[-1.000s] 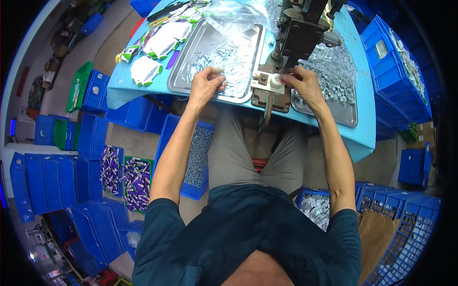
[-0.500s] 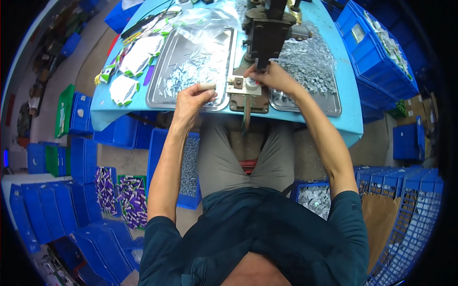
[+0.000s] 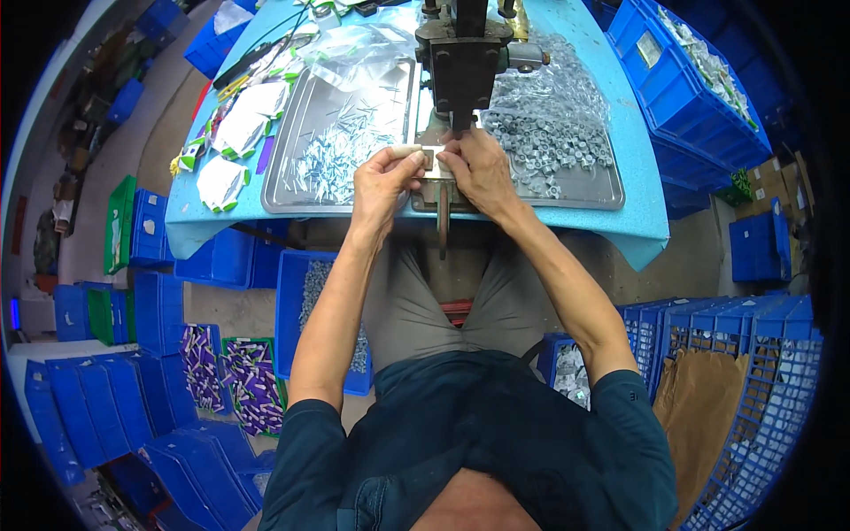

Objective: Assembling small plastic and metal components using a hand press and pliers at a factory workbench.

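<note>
My left hand (image 3: 386,180) is pinched at the left side of the small metal fixture (image 3: 434,162) on the press base. A pale cover wraps one of its fingers; whatever sits between the fingertips is too small to make out. From the right, my right hand (image 3: 483,175) bends its closed fingers over the same fixture, directly under the dark ram of the bench press (image 3: 458,62). Those fingers hide what they hold. Left of the press, a metal tray (image 3: 282,190) holds many thin silvery pins. Another tray (image 3: 593,193) on the right carries small grey metal parts.
A blue cloth (image 3: 639,199) covers the table. White and green packets (image 3: 223,184) lie at its left, and clear plastic bags (image 3: 367,53) behind the pins. Blue crates (image 3: 691,97) stand at the right. Below the table edge, a blue bin (image 3: 292,310) of grey parts sits beside my legs.
My left hand has moved right, up to the fixture. My right hand has drawn closer to it, its fingers now curled over the fixture. The whole view has shifted slightly.
</note>
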The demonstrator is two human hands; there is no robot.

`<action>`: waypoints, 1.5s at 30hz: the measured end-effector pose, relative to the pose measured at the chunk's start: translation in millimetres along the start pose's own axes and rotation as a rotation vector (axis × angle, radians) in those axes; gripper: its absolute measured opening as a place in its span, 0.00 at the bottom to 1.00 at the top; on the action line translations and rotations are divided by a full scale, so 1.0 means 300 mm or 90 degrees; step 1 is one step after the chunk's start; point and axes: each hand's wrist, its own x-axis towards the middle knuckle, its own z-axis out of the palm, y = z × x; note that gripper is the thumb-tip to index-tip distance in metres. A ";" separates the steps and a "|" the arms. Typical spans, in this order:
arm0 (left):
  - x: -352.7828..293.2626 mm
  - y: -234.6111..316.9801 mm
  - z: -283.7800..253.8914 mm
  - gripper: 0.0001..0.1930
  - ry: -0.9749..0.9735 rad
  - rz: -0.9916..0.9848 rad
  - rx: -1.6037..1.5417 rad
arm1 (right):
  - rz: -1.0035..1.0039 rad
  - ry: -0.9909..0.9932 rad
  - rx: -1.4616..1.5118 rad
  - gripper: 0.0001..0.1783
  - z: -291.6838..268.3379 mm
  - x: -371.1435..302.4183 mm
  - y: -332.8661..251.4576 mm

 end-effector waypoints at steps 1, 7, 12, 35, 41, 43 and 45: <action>0.001 0.005 0.016 0.09 0.009 0.019 0.007 | -0.047 -0.022 -0.009 0.10 -0.008 0.012 0.006; 0.036 0.005 0.044 0.10 -0.001 0.079 0.094 | 0.058 -0.171 -0.026 0.07 -0.060 0.040 -0.006; 0.051 -0.007 0.040 0.10 -0.007 0.054 0.096 | -0.022 -0.020 -0.039 0.06 -0.008 -0.016 -0.029; 0.061 -0.003 0.085 0.10 -0.006 0.076 0.167 | 0.260 -0.087 0.240 0.19 -0.052 -0.012 0.026; 0.047 0.001 0.093 0.09 0.009 0.081 0.205 | 0.324 -0.102 0.355 0.18 -0.054 -0.009 0.035; 0.046 -0.005 0.092 0.09 0.009 0.080 0.195 | 0.210 -0.075 0.145 0.17 -0.033 -0.008 0.027; 0.041 -0.011 0.105 0.09 0.034 0.106 0.141 | 0.230 -0.055 0.159 0.18 -0.020 -0.023 0.013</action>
